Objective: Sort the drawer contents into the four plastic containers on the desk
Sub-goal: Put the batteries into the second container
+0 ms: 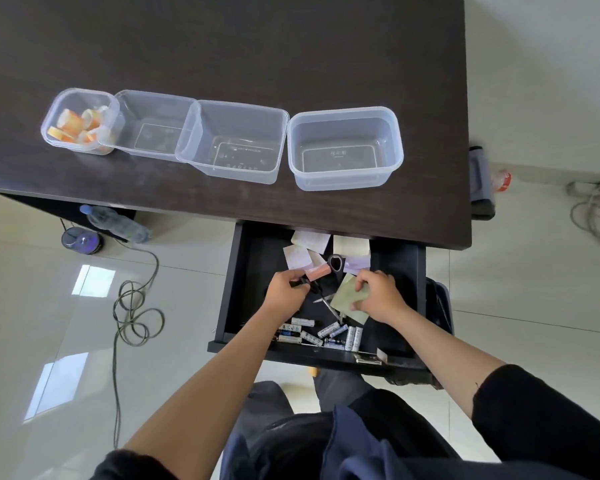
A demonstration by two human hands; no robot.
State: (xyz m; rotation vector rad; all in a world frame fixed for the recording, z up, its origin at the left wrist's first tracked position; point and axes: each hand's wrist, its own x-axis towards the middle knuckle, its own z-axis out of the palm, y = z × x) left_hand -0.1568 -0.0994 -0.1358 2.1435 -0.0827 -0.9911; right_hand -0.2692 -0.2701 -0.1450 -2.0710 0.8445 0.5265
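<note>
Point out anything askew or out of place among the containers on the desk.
The four containers are not evenly set: the three on the left overlap at their rims, and the third one sits tilted against the second. Only the leftmost holds anything, orange-and-white rolls. Nothing looks spilled or damaged.

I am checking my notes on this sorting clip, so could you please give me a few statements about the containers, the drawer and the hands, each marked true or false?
1. Four clear containers stand in a row on the desk. True.
2. All four are empty. False: the leftmost container holds orange-and-white rolls.
3. The drawer is open. True.
4. The right hand holds a battery. False: it holds a green paper pad.
5. Batteries lie at the drawer's near end. True.
6. The left hand rests on the desk. False: it grips the scissors in the drawer.
</note>
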